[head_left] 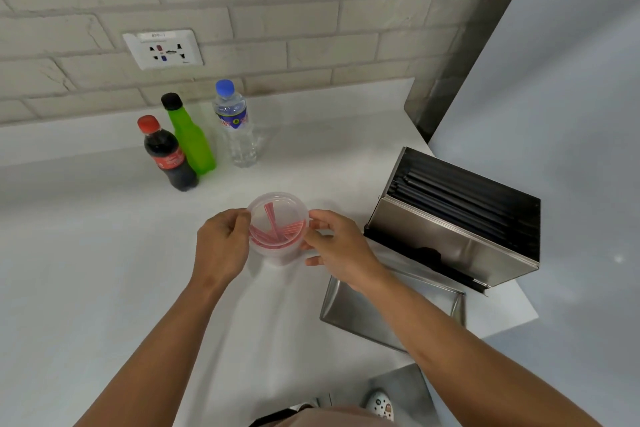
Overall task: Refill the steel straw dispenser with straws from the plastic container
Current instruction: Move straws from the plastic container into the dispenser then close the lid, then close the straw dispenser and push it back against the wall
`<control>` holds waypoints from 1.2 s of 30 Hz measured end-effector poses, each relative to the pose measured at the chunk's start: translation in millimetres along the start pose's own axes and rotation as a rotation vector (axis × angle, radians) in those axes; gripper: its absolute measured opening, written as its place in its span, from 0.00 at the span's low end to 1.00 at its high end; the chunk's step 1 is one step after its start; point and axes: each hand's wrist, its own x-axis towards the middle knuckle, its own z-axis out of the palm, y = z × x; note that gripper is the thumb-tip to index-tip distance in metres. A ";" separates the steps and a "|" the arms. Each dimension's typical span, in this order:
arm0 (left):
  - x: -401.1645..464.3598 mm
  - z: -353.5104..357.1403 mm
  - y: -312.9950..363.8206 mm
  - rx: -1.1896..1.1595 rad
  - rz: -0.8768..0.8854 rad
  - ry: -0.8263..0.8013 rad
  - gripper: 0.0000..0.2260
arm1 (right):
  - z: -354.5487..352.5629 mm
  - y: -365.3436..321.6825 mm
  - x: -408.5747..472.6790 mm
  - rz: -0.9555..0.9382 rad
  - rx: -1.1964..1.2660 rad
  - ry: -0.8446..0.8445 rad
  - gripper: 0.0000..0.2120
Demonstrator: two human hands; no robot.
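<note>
Both hands gripping a round clear tub (277, 229).
Left hand (221, 246) and right hand (337, 248) are clasping its lidded sides; steel dispenser (450, 236) is sitting open near the bench's (104, 253) right edge.

Both forearms are bare all the way up to where they leave the picture, no sleeves showing at all. The left hand (221, 246) and right hand (334, 246) have nothing on them either: no rings, no watch, no bracelet or glove that I can make out. Down at the bottom there's a strip of pinkish-beige clothing (332, 418) with a dark bit beside it, and a white shoe (381, 404) with dark spots and small charm-like decorations on top.
</note>
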 end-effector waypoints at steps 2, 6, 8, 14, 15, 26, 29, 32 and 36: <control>0.0 -1.1 1.7 0.057 0.025 0.038 0.14 | -1.6 1.7 1.2 0.004 -0.001 0.009 0.16; -3.5 -6.1 16.9 -0.041 0.077 0.142 0.10 | -19.8 2.4 -5.4 0.010 0.003 0.062 0.21; -10.7 -6.8 30.3 -0.099 0.190 0.161 0.07 | -36.4 2.4 -15.0 0.005 0.016 0.090 0.17; -41.8 10.0 62.4 -0.123 0.410 0.026 0.06 | -93.7 8.6 -61.3 -0.027 -0.039 0.170 0.10; -48.1 15.3 65.3 -0.120 0.420 -0.008 0.06 | -103.5 11.6 -70.1 -0.026 -0.053 0.191 0.10; -84.7 87.6 33.4 0.329 0.061 -0.590 0.24 | -175.3 87.3 -128.9 0.191 -0.631 0.383 0.07; -89.1 98.5 29.4 0.338 0.041 -0.549 0.19 | -179.5 106.2 -133.6 0.273 -0.730 0.406 0.07; -92.6 104.2 30.3 0.275 -0.018 -0.505 0.18 | -179.7 116.2 -132.8 0.277 -0.767 0.417 0.10; -99.9 108.0 34.1 0.227 -0.047 -0.496 0.17 | -176.8 121.2 -132.9 0.250 -0.745 0.406 0.03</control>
